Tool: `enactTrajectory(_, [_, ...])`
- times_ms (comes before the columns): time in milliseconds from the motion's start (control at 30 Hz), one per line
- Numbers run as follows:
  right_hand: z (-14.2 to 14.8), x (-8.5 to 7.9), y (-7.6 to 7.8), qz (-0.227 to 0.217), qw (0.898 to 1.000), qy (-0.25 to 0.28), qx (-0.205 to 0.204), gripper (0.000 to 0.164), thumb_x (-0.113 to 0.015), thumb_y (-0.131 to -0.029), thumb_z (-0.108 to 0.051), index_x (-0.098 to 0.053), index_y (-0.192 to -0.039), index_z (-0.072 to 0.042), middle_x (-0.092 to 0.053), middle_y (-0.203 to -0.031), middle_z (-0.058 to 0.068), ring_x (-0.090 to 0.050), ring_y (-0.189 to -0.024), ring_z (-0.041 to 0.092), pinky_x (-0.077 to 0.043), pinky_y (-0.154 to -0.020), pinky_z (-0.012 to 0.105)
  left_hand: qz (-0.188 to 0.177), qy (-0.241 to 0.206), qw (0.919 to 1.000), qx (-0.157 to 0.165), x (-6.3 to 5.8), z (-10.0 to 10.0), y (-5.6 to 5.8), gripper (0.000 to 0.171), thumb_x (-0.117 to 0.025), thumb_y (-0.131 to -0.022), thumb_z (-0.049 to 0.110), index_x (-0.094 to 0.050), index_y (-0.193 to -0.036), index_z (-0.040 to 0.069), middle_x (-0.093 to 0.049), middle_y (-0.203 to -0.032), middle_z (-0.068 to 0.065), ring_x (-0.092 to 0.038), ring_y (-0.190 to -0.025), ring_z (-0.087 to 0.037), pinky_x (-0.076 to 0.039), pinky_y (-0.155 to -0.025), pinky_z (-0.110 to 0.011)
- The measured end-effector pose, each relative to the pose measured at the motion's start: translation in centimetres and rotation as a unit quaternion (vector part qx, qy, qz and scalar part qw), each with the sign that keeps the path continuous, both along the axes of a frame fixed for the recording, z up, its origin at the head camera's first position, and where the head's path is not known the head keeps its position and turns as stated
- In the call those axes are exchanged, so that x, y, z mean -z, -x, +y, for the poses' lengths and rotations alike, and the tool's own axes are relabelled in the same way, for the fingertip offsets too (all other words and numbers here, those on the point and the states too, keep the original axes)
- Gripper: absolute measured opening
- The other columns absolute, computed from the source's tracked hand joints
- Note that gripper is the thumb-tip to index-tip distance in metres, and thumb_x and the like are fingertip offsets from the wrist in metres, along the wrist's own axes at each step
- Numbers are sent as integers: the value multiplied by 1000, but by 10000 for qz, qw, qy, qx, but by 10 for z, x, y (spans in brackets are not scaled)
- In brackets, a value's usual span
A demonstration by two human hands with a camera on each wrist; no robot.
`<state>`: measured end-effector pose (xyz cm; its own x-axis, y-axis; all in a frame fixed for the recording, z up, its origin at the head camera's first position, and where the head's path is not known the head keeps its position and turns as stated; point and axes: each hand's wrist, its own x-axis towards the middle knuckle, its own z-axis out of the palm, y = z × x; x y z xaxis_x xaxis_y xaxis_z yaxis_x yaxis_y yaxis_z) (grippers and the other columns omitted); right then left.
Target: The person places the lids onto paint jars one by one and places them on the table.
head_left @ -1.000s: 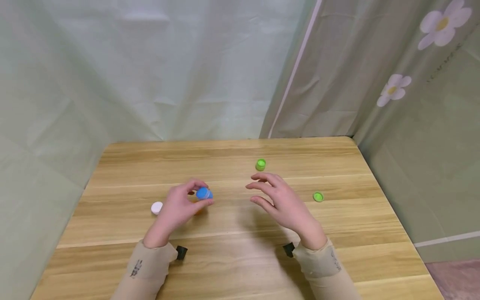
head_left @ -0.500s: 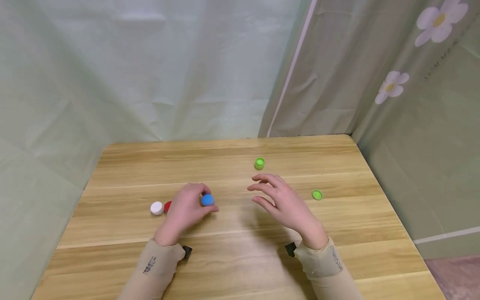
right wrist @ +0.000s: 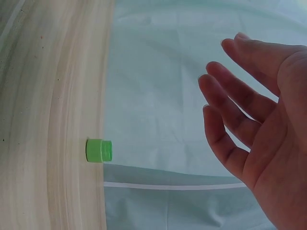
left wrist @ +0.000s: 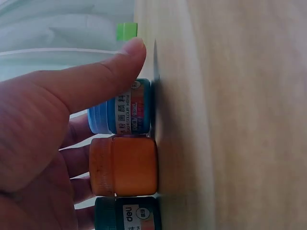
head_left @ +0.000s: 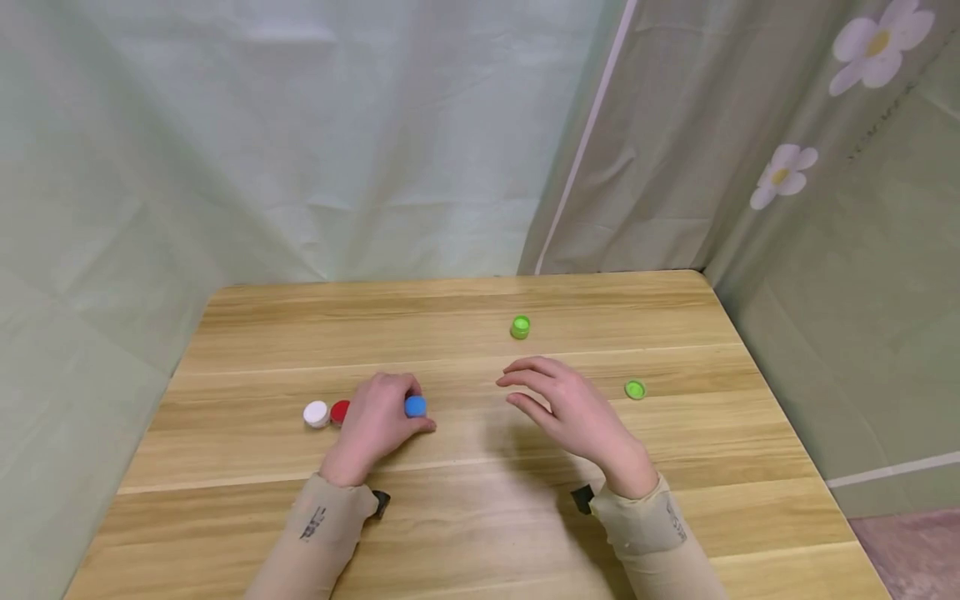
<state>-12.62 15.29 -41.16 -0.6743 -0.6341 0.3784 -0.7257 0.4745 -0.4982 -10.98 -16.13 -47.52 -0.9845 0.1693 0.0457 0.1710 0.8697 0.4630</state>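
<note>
My left hand holds a small blue paint jar upright, its thumb on the near side and fingers round the back. In the left wrist view the blue jar's base is down at the table, right beside an orange paint jar. Beyond that stands a dark teal jar, cut off by the frame; from the head both are hidden under the hand. Red-lidded and white-lidded jars show at the row's left. My right hand hovers over the table, fingers loosely bent, holding nothing.
An uncapped light green jar stands toward the back of the wooden table. Its green lid lies to the right of the right hand. Pale curtains hang behind the table and along its sides.
My left hand has moved right and lowered the blue jar from a tilted pose to upright beside the orange one. The red lid has come into view. My right hand stays nearly in place.
</note>
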Motion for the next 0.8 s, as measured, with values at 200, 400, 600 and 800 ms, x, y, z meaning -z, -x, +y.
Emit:
enactTrajectory(200, [2,2,-1,-15,10000,9,22,19,-73,-105,-21,-78,-123,-17,-72,-127,-4,-68,-120,16,-57,-99,40,28,-49,10000,74,-1,-3,-3,53,-104,-70,31,-76,-110,8,-75,-104,-6,-65,-97,-29,-55,-86,-50])
enactTrajectory(400, [10,6,0,-83,9999,-93,66,17,-73,-104,-20,-78,-121,-17,-73,-123,-6,-69,-115,13,-57,-96,38,72,-19,9997,245,-6,-7,-8,68,-104,-70,27,-74,-127,5,-75,-120,-13,-65,-114,-37,-53,-98,-58])
enactTrajectory(600, [28,10,1,-375,9986,-314,224,18,-73,-104,-21,-77,-121,-16,-73,-123,-4,-71,-109,15,-58,-93,38,81,-265,9990,355,-17,-1,-11,84,-102,-73,27,-65,-145,5,-68,-136,-17,-55,-133,-43,-43,-112,-63])
enactTrajectory(800, [57,18,2,-766,9942,-549,514,20,-73,-104,-20,-77,-124,-16,-73,-124,-3,-71,-105,15,-59,-91,40,196,-1186,9920,388,-29,19,-11,82,-95,-84,26,-56,-154,7,-58,-151,-18,-46,-144,-43,-37,-118,-64])
